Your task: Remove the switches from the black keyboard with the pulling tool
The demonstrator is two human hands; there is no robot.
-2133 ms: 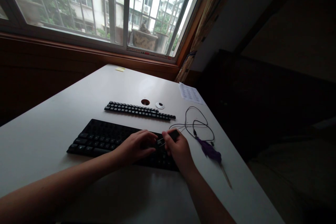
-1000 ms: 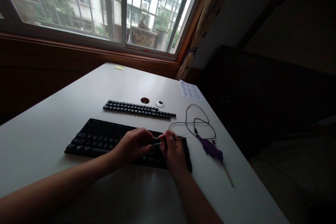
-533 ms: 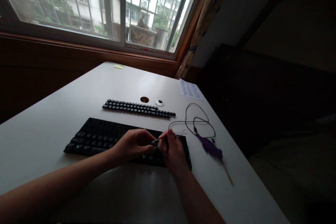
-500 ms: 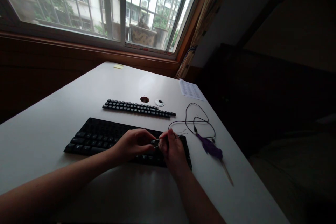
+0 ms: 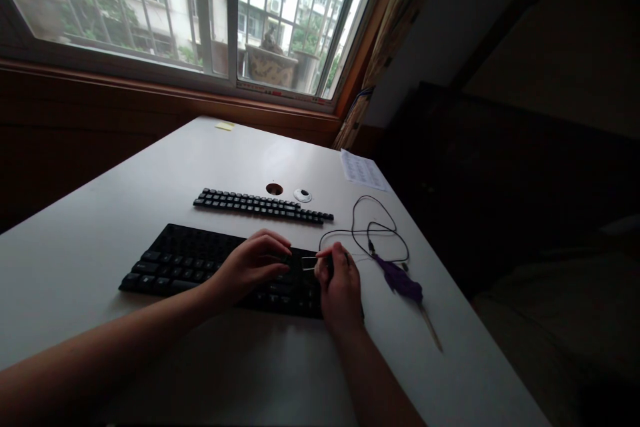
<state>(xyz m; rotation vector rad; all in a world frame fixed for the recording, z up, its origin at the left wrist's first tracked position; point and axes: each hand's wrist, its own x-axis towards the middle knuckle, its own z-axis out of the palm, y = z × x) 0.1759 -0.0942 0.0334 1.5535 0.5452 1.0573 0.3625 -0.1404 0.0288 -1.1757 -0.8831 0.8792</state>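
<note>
A black keyboard (image 5: 175,270) lies on the white table under both hands, its upper rows bare of keycaps and keys still fitted on the lower rows. Above its middle, my left hand (image 5: 250,261) is curled, with a small dark keycap (image 5: 287,259) at the fingertips, partly hidden. My right hand (image 5: 340,283) is closed around a wire keycap puller (image 5: 309,263), whose two thin prongs point left with nothing visible between them. It hovers over the keyboard's right part.
Removed keycaps (image 5: 250,204) stand in rows behind the keyboard. Beyond them are a cable hole (image 5: 275,189) and its round cover (image 5: 303,195). At right lie a looped black cable (image 5: 353,227), a purple brush-like thing with a stick (image 5: 403,283) and printed paper (image 5: 364,170).
My hands have moved apart. The keycap that was at the puller's prongs is now at my left fingertips, and the puller has shifted slightly right with its prongs bare.
</note>
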